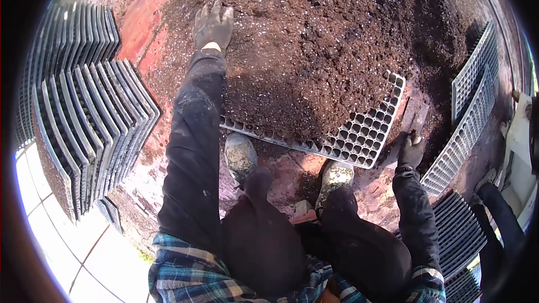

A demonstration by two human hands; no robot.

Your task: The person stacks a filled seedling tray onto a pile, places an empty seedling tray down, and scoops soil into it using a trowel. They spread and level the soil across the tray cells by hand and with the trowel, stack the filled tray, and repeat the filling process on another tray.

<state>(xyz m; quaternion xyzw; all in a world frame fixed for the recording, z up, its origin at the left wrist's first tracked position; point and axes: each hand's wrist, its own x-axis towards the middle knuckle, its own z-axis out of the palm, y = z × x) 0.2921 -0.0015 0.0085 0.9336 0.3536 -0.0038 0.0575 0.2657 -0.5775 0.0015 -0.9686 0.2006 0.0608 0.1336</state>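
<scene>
My left hand (212,27), in a dark soiled glove, lies flat with fingers spread on the dark potting soil (314,39), beyond the left end of a seedling tray (365,137). Soil covers most of this tray; bare cells show at its right end and along its near edge. My right hand (411,150), also gloved, is to the right of the tray, apart from its corner. Its fingers are curled in, and whatever they may hold is hidden. A flat strip (414,113) lies just beyond this hand.
Stacks of dark trays (95,129) stand at the left. Light grey empty trays (466,129) lean at the right, with more dark trays (457,230) below them. My boots (240,154) are close to the tray's near edge. Another person's leg (499,219) shows at far right.
</scene>
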